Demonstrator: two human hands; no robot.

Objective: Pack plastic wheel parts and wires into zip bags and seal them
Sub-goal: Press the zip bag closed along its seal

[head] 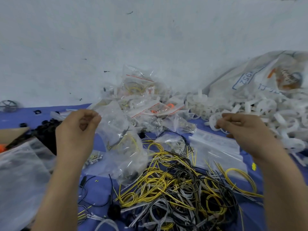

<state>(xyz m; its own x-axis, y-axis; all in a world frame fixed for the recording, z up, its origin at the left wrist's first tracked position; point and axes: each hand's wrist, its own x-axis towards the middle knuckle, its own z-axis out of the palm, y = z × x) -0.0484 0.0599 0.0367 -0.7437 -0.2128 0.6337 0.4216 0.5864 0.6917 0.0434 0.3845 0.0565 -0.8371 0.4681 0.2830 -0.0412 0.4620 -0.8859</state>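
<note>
Over blue tabletop [10,116], left hand [78,129] pinches one zip bag [120,135]; right hand [245,129] pinches seemingly one white wheel part [214,121].

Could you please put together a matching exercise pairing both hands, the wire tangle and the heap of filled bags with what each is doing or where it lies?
1. left hand
2. right hand
3. wire tangle
4. heap of filled bags

A. pinches a white wheel part
B. lies on the blue table, nearest the camera
C. grips a clear zip bag
D. sits against the wall

Pairs: 1-C, 2-A, 3-B, 4-D.
</note>
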